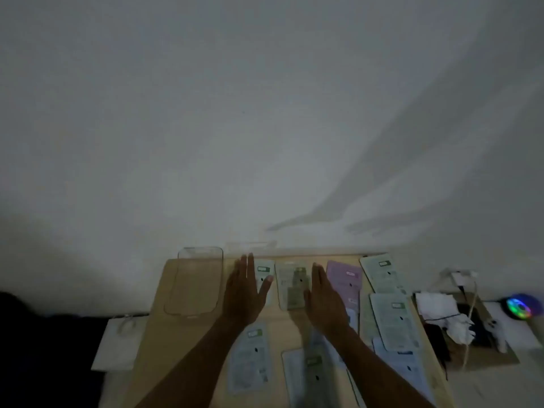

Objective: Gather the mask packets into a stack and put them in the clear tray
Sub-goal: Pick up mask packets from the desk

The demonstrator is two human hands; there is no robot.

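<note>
Several mask packets lie spread flat on a light wooden table [159,334]. A pale green packet [293,285] lies between my hands, a pink packet [346,278] to its right, and more green packets [391,322] further right. A bluish packet [250,360] lies near the front. The clear tray [194,284] sits at the table's far left. My left hand [244,293] hovers flat, fingers apart, partly over a white-green packet [263,270]. My right hand [323,298] is flat and open beside the pale green packet. Neither hand holds anything.
A white wall rises right behind the table. A white box [117,343] sits left of the table. At the right are a brown surface with white cloth [441,307], cables and dark items, and a glowing multicoloured disc [519,307].
</note>
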